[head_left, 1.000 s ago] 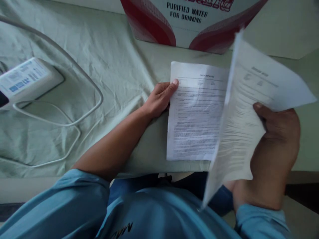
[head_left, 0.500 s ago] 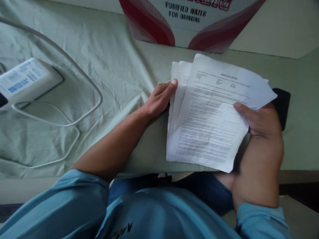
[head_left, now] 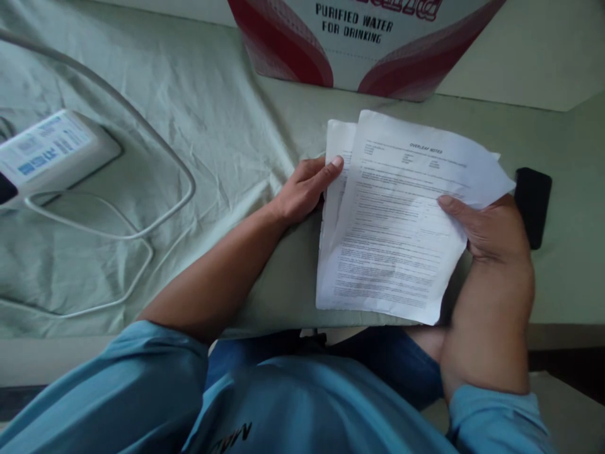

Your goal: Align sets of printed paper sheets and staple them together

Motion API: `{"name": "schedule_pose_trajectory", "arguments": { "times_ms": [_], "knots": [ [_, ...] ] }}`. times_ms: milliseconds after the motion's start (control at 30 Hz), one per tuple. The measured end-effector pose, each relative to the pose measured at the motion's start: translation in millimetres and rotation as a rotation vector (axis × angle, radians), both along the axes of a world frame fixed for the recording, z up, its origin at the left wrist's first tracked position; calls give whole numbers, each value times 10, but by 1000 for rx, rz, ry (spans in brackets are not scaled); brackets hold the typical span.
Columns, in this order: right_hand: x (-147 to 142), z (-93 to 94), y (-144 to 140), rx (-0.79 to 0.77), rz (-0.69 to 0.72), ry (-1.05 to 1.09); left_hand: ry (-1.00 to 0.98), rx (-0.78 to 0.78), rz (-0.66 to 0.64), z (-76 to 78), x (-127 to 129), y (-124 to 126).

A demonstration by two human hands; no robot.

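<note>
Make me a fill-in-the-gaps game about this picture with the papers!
1. The right hand holds the top ____ of the printed papers.
2. The left hand touches the papers' ____ edge.
3. The box behind them says "purified ____ for drinking".
4. The small object beside the right hand is ____ in colour.

Missing words: sheet; left; water; black

Dim, soft greenish daylight, faint shadow under the papers (head_left: 397, 214), fine print blurred, edges around them slightly stretched
</note>
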State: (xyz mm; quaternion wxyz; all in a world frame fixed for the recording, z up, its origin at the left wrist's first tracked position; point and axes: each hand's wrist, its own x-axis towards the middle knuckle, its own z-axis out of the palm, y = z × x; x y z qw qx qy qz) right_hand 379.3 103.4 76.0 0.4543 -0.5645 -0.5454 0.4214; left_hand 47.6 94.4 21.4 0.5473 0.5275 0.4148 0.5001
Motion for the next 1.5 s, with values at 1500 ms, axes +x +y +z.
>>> {"name": "schedule_pose_trajectory", "arguments": {
  "times_ms": [1500],
  "knots": [
    [-198,82,-41,105,-86,-33,-5,-18,-41,81,1,7]
  ]
}}
